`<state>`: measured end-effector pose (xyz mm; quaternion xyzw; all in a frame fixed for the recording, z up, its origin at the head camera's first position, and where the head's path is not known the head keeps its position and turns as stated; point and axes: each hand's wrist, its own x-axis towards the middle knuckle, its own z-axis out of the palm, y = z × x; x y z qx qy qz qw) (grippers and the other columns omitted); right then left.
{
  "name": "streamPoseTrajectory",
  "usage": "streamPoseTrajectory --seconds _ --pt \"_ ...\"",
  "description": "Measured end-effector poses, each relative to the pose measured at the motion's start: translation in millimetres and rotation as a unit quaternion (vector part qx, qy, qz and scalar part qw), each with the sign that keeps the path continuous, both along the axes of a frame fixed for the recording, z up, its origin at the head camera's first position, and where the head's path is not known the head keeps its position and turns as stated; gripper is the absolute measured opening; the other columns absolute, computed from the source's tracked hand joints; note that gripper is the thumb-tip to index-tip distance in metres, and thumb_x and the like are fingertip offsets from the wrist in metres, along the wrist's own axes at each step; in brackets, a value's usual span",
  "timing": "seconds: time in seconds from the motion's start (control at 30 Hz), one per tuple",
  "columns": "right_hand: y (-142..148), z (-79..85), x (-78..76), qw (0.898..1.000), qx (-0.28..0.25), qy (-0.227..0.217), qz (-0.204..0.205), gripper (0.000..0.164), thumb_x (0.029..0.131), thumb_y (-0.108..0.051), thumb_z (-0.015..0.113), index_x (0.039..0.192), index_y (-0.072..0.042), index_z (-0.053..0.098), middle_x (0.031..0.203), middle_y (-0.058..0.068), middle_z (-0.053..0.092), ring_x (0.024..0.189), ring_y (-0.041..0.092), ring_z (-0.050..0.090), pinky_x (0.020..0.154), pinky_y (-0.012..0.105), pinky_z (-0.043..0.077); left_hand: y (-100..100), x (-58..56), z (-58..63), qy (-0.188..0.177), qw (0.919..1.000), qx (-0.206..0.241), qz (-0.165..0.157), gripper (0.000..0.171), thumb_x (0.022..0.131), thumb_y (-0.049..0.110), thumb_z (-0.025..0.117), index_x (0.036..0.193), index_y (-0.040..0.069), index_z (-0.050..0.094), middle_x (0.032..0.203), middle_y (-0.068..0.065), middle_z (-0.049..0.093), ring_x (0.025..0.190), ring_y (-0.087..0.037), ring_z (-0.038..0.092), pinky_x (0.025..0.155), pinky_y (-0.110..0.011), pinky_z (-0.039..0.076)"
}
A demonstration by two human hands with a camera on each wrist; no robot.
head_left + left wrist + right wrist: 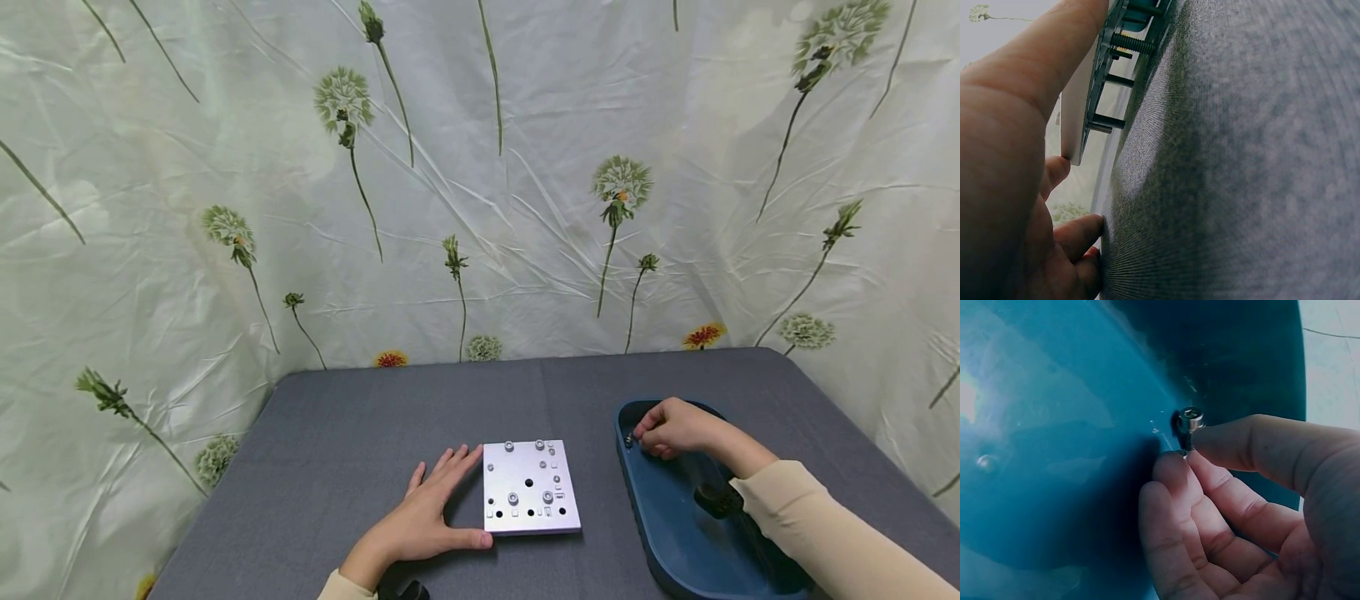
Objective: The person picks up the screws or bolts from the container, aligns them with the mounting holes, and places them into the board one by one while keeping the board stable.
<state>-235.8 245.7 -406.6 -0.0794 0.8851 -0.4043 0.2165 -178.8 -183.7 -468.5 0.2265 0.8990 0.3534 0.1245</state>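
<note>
A square silvery metal plate (517,467) lies on the table, with several socket-head screws and small holes in its top. Screw shanks (1132,44) stick out from its underside in the left wrist view, holding it above the cloth. My left hand (427,523) is spread along its left side, thumb at the near corner and index fingertip at the far corner. Over the far left corner of a blue tray (648,533), my right hand (684,427) pinches a socket-head screw (1192,419) between thumb and fingers, head upward.
Grey cloth (360,442) covers the table. The tray stands to the right of the plate, with a raised rim. A pale curtain (525,275) printed with flowers hangs behind the table. Black wrist devices (716,500) sit at both cuffs.
</note>
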Motion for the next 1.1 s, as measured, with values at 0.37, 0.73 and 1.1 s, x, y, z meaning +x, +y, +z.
streamPoseTrajectory --seconds 0.37,0.73,1.1 --pt "0.4 -1.0 3.4 0.999 0.048 0.017 -0.004 0.013 0.094 -0.003 0.071 0.102 0.007 0.076 0.079 0.001 0.069 0.071 0.01 0.062 0.069 0.029 0.058 0.4 0.4 0.4 -0.002 1.0 0.001 0.001 0.111 0.081 0.061 0.089 0.171 0.037 0.027 0.179 -0.013 0.026 0.168 -0.042 0.015 0.125 -0.08 -0.003" --pt "-3.3 -3.5 7.5 0.995 0.094 0.039 -0.021 0.004 0.092 -0.004 0.076 0.092 -0.001 0.074 0.078 0.003 0.069 0.069 0.014 0.065 0.067 0.032 0.061 1.6 0.2 0.9 -0.004 1.0 -0.004 0.005 0.112 0.08 0.061 0.09 0.171 0.035 0.029 0.178 -0.014 0.028 0.168 -0.042 0.016 0.125 -0.081 -0.002" --pt "-3.6 -7.6 9.0 0.991 0.12 0.058 -0.031 0.005 0.09 -0.005 0.076 0.087 -0.005 0.072 0.075 0.003 0.068 0.068 0.016 0.063 0.065 0.032 0.057 2.1 -0.1 1.3 0.003 1.0 -0.003 0.002 0.112 0.08 0.06 0.09 0.171 0.035 0.029 0.178 -0.014 0.028 0.168 -0.041 0.017 0.125 -0.08 -0.002"
